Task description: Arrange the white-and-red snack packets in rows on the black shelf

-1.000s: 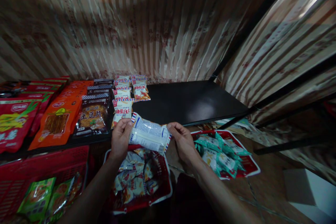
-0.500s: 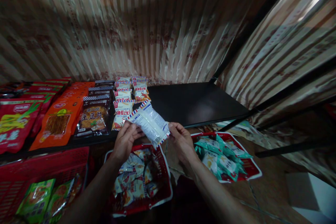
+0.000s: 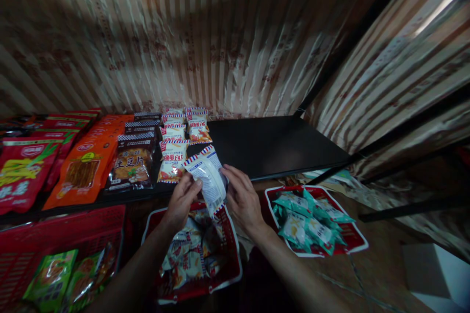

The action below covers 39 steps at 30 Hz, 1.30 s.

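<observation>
My left hand (image 3: pixel 181 201) and my right hand (image 3: pixel 240 198) both grip one white snack packet (image 3: pixel 208 177) with a red and blue striped edge, its printed back toward me. The packet stands almost upright over the front edge of the black shelf (image 3: pixel 271 144). Just below my hands sits a red basket (image 3: pixel 227 264) holding several more of the same packets. Matching packets (image 3: pixel 172 149) lie in two rows on the shelf, just left of the held one.
Orange (image 3: pixel 82 164), dark (image 3: pixel 132 161) and red (image 3: pixel 22 166) snack bags lie in rows on the shelf's left part. A second red basket (image 3: pixel 354 237) with teal packets sits on the floor at right. A third red basket (image 3: pixel 62 234) with green packets is lower left. A white box (image 3: pixel 436 274) stands lower right.
The packet has turned from lying crosswise between my hands to standing nearly upright. My right hand has moved left and closer to my left hand.
</observation>
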Available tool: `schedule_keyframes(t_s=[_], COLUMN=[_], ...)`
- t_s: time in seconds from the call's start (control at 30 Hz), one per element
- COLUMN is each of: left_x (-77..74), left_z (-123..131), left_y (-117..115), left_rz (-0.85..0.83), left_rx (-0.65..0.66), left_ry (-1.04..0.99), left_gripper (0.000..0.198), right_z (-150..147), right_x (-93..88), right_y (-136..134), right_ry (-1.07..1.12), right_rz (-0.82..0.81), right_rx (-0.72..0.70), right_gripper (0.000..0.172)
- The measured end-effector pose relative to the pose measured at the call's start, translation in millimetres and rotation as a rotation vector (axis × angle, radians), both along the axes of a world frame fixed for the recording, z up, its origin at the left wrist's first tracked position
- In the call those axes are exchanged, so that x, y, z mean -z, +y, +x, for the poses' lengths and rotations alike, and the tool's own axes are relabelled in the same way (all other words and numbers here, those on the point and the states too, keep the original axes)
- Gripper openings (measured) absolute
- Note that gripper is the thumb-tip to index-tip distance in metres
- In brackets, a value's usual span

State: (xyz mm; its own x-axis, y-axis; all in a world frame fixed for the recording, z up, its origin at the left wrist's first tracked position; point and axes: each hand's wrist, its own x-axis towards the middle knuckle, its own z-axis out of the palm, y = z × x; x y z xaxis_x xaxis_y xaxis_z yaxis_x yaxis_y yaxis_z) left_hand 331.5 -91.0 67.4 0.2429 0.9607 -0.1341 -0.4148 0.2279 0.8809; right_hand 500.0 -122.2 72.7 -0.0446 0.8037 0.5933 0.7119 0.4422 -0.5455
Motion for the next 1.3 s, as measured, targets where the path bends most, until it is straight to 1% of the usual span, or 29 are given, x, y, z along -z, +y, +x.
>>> schedule_keyframes(t_s=[0.07,0.17,0.23,0.37,0.47,0.53,0.63,0.77,0.8,0.87,1.0,1.07,1.13,1.2,1.3], left_x=[0.5,0.6,-0.2,-2.4,-3.0,-3.0,-3.0,-2.0,-1.7,-1.2,-0.9,-0.4,0.2,0.6,1.1], left_z=[-0.3,-0.7,-0.8,-1.7,-2.8,-3.3,-2.9,-0.9,-0.5,-0.3,-0.8,-0.5,0.6,1.9,3.4], left_y=[-0.1,-0.2,-0.5,-1.5,-2.0,-2.0,-1.4,0.3,0.8,1.6,2.7,3.0,3.1,2.9,2.2], left_rz=[0.014,0.023,0.013,-0.028,-0.011,0.001,-0.006,0.019,0.034,0.074,0.160,0.185,0.201,0.214,0.244], left_rx=[0.013,0.016,0.010,-0.013,0.021,0.033,0.009,0.002,0.002,-0.007,-0.072,-0.108,-0.139,-0.161,-0.167], left_ry=[0.005,0.011,-0.006,-0.101,-0.162,-0.170,-0.141,-0.102,-0.092,-0.053,0.103,0.178,0.227,0.251,0.276], left_gripper=[0.040,0.037,0.034,0.028,0.028,0.030,0.033,0.030,0.030,0.031,0.033,0.036,0.039,0.041,0.040], right_z=[-0.9,0.3,1.4,1.2,0.7,0.9,1.5,2.5,2.9,3.9,4.3,3.2,1.6,0.1,-1.0], right_x=[0.3,2.3,2.4,-0.8,-2.4,-2.5,-2.8,-4.1,-4.2,-3.7,-1.3,-0.5,-0.5,-1.4,-3.3], right_y=[0.8,3.3,3.7,0.8,-0.6,-0.2,0.9,-0.4,-1.2,-2.9,-4.4,-4.2,-4.0,-4.1,-4.2], right_ry=[-0.058,-0.103,-0.108,-0.072,-0.038,-0.007,0.077,0.244,0.289,0.373,0.513,0.573,0.601,0.600,0.623], right_rz=[0.022,0.035,0.043,0.030,0.020,0.018,-0.018,-0.159,-0.198,-0.265,-0.380,-0.433,-0.477,-0.514,-0.541], right_rx=[-0.037,-0.060,-0.052,0.012,0.013,0.001,-0.037,-0.070,-0.080,-0.131,-0.321,-0.381,-0.388,-0.354,-0.289], right_gripper=[0.063,0.065,0.064,0.059,0.059,0.057,0.052,0.036,0.035,0.038,0.053,0.061,0.070,0.077,0.080])
